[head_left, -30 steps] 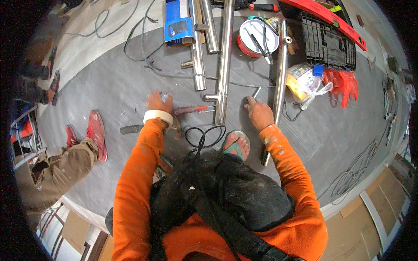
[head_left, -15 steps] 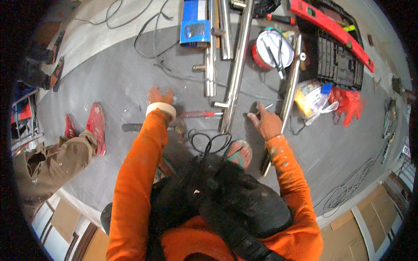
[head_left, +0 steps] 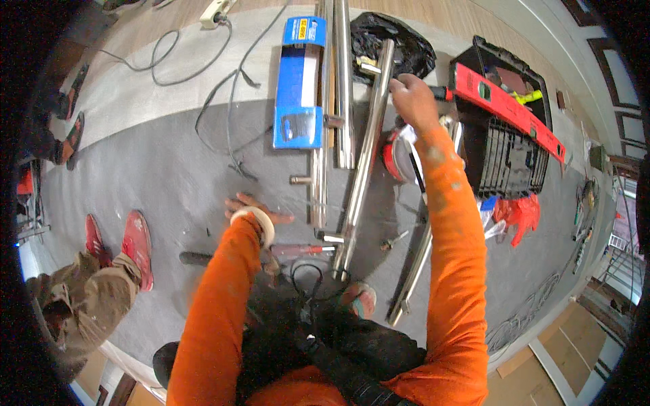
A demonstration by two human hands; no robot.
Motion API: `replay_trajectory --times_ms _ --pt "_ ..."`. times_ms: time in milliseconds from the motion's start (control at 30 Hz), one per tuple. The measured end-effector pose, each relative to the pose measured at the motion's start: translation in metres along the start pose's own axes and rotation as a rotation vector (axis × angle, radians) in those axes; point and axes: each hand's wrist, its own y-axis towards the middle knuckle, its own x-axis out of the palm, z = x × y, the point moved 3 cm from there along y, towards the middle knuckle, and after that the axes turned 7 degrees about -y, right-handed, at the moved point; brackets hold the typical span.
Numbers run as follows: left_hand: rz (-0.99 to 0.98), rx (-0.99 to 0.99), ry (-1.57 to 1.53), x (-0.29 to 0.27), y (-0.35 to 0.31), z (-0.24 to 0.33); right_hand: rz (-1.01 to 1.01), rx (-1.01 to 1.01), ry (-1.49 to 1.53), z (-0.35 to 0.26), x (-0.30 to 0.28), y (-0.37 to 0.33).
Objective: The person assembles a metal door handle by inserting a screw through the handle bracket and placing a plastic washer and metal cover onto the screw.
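Observation:
My left hand (head_left: 254,208) rests on the grey floor with its fingers spread, and a cream tape roll (head_left: 269,230) circles its wrist. Just nearer lie a red screwdriver (head_left: 305,250) and a dark-handled tool (head_left: 196,258). My right hand (head_left: 416,103) is stretched far forward, fingers curled beside the upper end of a long shiny metal tube (head_left: 367,159) with short side posts. Its fingertips are hidden, so what they hold, if anything, does not show. A red-and-black handle (head_left: 441,93) is close by. A small bolt-like metal piece (head_left: 394,239) lies on the floor.
Other metal tubes (head_left: 344,101) lie beside a blue box (head_left: 298,81). Right of my arm are a black toolbox (head_left: 512,159), a red level (head_left: 511,108) and red gloves (head_left: 518,218). A red tub (head_left: 393,159) is partly covered. Another person's red shoes (head_left: 137,247) stand left.
My right hand has left the small metal piece and reached forward to the tube's far end. The view has shifted forward, showing more of the far floor. My left hand remains low, fingers now spread.

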Motion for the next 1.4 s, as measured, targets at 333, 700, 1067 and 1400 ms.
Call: replay_trajectory --times_ms 333,700,1067,1400 --pt "0.016 -0.110 0.130 0.004 0.001 0.012 -0.031 0.221 -0.376 -0.025 0.057 0.052" --pt "-0.110 -0.148 0.279 0.002 0.001 0.014 -0.127 0.099 -0.254 0.024 0.032 0.124" --pt "-0.132 -0.126 0.182 -0.012 -0.010 0.017 -0.108 0.245 -0.405 0.035 0.059 0.131" --pt "-0.124 -0.128 0.137 -0.012 -0.013 0.017 -0.067 0.485 1.169 0.063 0.064 0.140"
